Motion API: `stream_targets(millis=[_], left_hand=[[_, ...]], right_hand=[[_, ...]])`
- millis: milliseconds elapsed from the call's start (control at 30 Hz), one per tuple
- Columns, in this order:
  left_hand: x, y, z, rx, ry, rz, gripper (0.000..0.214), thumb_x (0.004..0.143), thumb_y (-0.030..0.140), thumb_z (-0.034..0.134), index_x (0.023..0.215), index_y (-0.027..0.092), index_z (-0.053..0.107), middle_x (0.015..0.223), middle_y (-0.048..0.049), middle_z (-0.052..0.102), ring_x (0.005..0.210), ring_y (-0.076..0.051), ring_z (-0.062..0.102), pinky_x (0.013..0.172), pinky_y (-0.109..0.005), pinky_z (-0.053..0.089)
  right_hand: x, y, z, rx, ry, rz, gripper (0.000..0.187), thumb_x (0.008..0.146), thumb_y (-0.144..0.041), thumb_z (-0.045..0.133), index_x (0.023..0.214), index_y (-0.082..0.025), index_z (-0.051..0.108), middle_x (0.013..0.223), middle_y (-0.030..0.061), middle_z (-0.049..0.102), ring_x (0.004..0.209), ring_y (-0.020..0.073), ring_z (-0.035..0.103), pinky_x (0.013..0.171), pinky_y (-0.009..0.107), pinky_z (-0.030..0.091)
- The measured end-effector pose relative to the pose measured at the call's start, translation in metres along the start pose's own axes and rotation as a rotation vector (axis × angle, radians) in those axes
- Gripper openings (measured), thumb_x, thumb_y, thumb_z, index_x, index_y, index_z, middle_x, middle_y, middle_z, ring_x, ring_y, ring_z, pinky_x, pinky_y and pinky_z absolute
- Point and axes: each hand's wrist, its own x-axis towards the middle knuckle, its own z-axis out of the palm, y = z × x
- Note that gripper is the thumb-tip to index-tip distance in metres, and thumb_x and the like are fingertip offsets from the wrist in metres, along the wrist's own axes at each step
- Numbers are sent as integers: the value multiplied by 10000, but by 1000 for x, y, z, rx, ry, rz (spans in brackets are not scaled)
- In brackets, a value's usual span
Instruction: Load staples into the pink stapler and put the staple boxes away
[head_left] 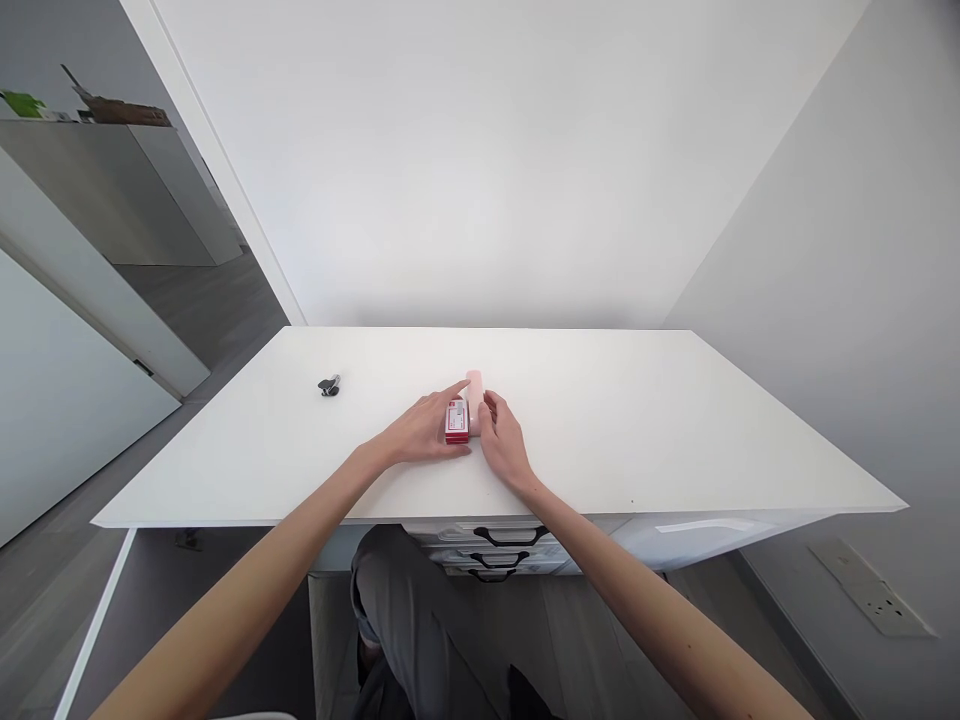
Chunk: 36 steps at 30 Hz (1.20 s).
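Note:
A small red and white box (457, 422) lies on the white tabletop (637, 420). My left hand (424, 428) is around it, the thumb along its near end and the index finger reaching past its far end. Right beside the box lies a long pale pink object (475, 392) with rounded corners; its exact kind does not show. The fingers of my right hand (504, 440) are curled against its right side, and part of it is hidden by them. A small black and silver item (329, 386), perhaps a clip, lies apart on the left.
White wall stands behind the tabletop, and a grey wall with a socket plate (874, 590) is at the right. Below the front edge are drawers with black handles (510, 537) and my knee (390, 570). An open cabinet space (217, 600) is at lower left.

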Motion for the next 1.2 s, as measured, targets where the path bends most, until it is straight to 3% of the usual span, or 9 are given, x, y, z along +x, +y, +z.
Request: stream_targets(millis=[100,233,333,500,700,1000,1200], left_hand=[[0,-1,0,11,12,-39,1032,858,553,727,1700,226,228,1453,-155,633,1327,-367,605,1090,-512,491],[-16,-9,-4,-58,84,-114,1019,830,572,761,1677,269,281,1570,-145,539,1376,-353,570,1115,-486,488],[-37,-20,-11,-128,203,-219,1027,808,599,784,1654,261,310,1528,-138,565,1325,-325,604,1107,-457,499],[-83,-42,-29,-57,464,-427,1008,796,638,784,1615,226,365,1432,-137,629,1250,-321,636,1079,-458,505],[-125,-59,-42,15,611,-614,994,796,662,775,1597,218,391,1487,-158,607,1320,-351,607,1107,-486,494],[-159,-65,-63,73,631,-842,1103,728,771,772,1607,227,386,1523,-174,588,1330,-367,615,1074,-469,524],[-174,-74,-63,120,629,-889,1112,686,776,799,1586,239,426,1477,-157,644,1334,-385,623,1109,-504,504]], right_hand=[[0,0,1,-1,1,2,594,1075,-488,392,1538,-141,526,1570,171,585,1448,275,559,1221,448,423],[-1,-2,1,0,-3,23,596,1070,-503,398,1532,-152,531,1564,165,591,1441,280,567,1209,447,435],[-2,-3,0,-5,-13,23,612,1069,-522,392,1533,-148,530,1563,169,590,1434,287,574,1201,442,439],[-4,-3,-2,4,-31,26,597,1071,-526,388,1524,-169,537,1560,156,594,1439,289,568,1184,438,452],[-8,-7,-4,16,-57,10,579,1070,-514,391,1489,-149,554,1522,165,624,1390,308,601,1137,458,492],[-12,-10,-5,22,-60,19,565,1068,-507,391,1480,-157,556,1512,162,630,1360,303,618,1112,447,505],[-12,-11,-6,18,-60,25,565,1060,-500,391,1465,-148,568,1499,171,637,1343,312,627,1105,455,509]])
